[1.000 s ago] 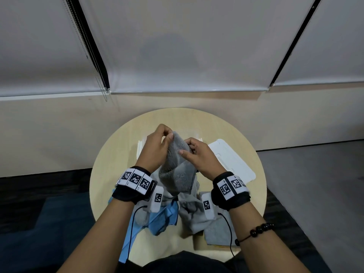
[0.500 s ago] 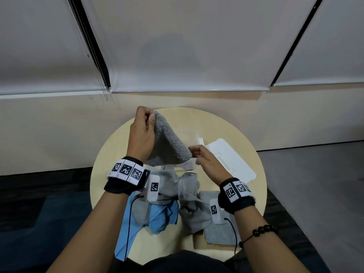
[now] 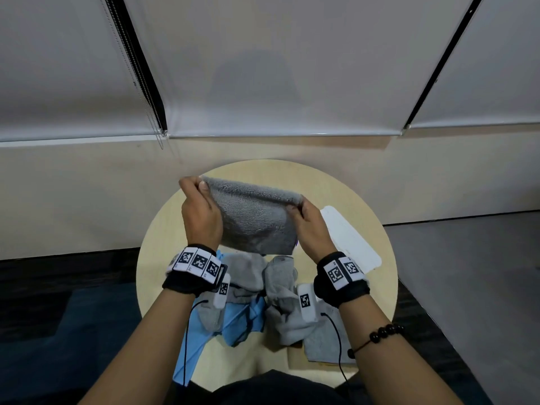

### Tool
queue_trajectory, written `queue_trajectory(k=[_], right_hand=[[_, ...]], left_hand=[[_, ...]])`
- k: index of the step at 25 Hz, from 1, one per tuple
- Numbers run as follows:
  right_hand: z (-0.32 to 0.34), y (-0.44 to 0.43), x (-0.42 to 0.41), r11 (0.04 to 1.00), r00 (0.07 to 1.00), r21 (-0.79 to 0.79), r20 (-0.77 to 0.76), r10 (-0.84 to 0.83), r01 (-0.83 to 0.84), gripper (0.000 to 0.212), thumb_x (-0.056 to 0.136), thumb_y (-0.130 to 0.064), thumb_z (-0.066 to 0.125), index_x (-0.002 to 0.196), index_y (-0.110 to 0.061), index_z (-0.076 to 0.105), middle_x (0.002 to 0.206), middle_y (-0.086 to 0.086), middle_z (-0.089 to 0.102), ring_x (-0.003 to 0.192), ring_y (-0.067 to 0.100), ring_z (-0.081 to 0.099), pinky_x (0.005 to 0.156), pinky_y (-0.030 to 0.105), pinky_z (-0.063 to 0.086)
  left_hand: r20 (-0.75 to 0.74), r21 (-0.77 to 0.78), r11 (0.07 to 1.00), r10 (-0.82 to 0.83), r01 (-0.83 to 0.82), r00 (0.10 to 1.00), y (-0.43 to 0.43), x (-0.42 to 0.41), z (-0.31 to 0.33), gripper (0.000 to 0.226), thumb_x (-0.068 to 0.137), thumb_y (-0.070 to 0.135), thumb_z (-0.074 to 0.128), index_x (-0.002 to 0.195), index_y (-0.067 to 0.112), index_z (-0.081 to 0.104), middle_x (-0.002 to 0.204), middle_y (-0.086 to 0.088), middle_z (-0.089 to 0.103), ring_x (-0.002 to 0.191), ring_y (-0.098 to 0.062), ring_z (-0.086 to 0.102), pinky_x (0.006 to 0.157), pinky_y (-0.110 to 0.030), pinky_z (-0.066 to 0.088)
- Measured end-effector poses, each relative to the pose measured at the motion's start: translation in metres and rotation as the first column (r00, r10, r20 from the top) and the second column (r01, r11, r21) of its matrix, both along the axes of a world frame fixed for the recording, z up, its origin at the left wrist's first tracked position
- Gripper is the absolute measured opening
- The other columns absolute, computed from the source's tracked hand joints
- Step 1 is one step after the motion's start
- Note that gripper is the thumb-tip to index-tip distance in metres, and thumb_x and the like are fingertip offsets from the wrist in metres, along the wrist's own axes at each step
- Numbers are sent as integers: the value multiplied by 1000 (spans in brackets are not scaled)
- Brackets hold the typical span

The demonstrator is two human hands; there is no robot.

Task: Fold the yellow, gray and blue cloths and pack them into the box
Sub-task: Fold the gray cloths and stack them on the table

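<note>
A gray fluffy cloth (image 3: 254, 217) is held up over the round table, stretched between both hands. My left hand (image 3: 200, 214) pinches its upper left corner and my right hand (image 3: 309, 226) pinches its upper right corner. Below it, more gray cloths (image 3: 280, 290) lie crumpled in a heap near the table's front. A blue cloth (image 3: 239, 320) lies under them and hangs over the front left edge. A thin strip of yellow (image 3: 327, 364) shows under the gray cloth at the front right. The held cloth hides the box.
A white lid (image 3: 350, 244) lies flat on the right part of the round wooden table (image 3: 163, 247). A pale wall and window blinds stand close behind the table. Dark carpet lies to the left, gray floor to the right.
The gray cloth went from bunched between both hands to spread wide. My left hand rose up and left with one corner, and my right hand took the other corner and lifted it.
</note>
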State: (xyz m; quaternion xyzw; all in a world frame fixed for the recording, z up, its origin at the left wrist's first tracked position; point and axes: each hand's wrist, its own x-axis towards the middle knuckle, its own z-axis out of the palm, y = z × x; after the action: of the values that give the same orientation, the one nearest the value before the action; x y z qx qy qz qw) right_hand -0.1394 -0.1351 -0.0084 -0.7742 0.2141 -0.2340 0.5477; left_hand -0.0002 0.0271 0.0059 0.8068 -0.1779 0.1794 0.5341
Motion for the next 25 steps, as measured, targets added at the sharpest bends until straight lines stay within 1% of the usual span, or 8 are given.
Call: queue_trajectory(k=[4, 9, 12, 17, 19, 22, 23, 25], right_hand=[[3, 16, 5, 992, 990, 30, 70, -123, 121, 18, 107, -12, 39, 118, -13, 54, 111, 3, 64, 101, 11, 59, 89, 25, 45], [-6, 20, -3, 950, 962, -157, -10, -274, 269, 17, 108, -22, 42, 94, -13, 43, 73, -8, 48, 61, 0, 44, 58, 15, 33], [-6, 13, -11, 929, 958, -252, -19, -286, 272, 22, 107, -20, 46, 87, -14, 39, 69, -10, 44, 60, 1, 41, 56, 11, 32], [-22, 2, -30, 921, 934, -241, -114, -339, 305, 23, 107, -19, 46, 85, -14, 41, 68, -10, 48, 57, 3, 42, 51, 11, 35], [-33, -7, -43, 921, 909, -229, -207, -363, 316, 20, 108, -26, 43, 92, -14, 47, 74, -7, 55, 61, 11, 49, 52, 16, 34], [-46, -19, -64, 920, 859, -202, -333, -388, 337, 27, 109, -37, 37, 98, -15, 49, 82, 2, 59, 70, 26, 54, 57, 32, 34], [-50, -24, -70, 916, 849, -193, -346, -400, 353, 27, 109, -37, 36, 97, -16, 48, 82, 2, 59, 71, 26, 54, 56, 32, 33], [-56, -35, -85, 909, 831, -169, -369, -417, 381, 26, 109, -35, 38, 96, -15, 48, 87, 4, 60, 76, 27, 55, 60, 32, 33]], left_hand=[[-35, 47, 998, 41, -40, 999, -3, -8, -25, 20, 109, 27, 28, 107, 9, 37, 65, -4, 50, 53, -28, 43, 51, -33, 25], [-158, 1, 1000, 31, -31, 987, -11, -16, -34, 20, 109, 26, 28, 108, 9, 37, 68, -4, 51, 55, -29, 46, 52, -34, 21], [-217, -4, 1000, 7, -8, 976, -14, -21, -35, 18, 109, 25, 28, 106, 10, 37, 67, -5, 51, 54, -24, 45, 49, -35, 22], [-400, 25, 994, -87, 106, 912, -23, -40, -50, 11, 108, 20, 28, 104, 13, 35, 74, -5, 52, 59, -21, 48, 50, -30, 34], [-523, 25, 990, -107, 141, 846, -32, -54, -62, 17, 108, 23, 32, 107, 9, 43, 79, 1, 53, 70, -22, 51, 56, -31, 36], [-661, -11, 968, -197, 252, 724, -43, -71, -73, 40, 103, 50, 40, 99, 13, 54, 82, 4, 58, 74, -16, 55, 63, -31, 39], [-719, -57, 945, -262, 321, 644, -46, -78, -76, 45, 101, 56, 43, 93, 14, 57, 81, 3, 61, 74, -13, 58, 64, -30, 44], [-843, -316, 874, -437, 370, 312, -53, -95, -85, 42, 99, 46, 56, 102, 5, 66, 92, -6, 72, 82, -19, 68, 77, -35, 57]])
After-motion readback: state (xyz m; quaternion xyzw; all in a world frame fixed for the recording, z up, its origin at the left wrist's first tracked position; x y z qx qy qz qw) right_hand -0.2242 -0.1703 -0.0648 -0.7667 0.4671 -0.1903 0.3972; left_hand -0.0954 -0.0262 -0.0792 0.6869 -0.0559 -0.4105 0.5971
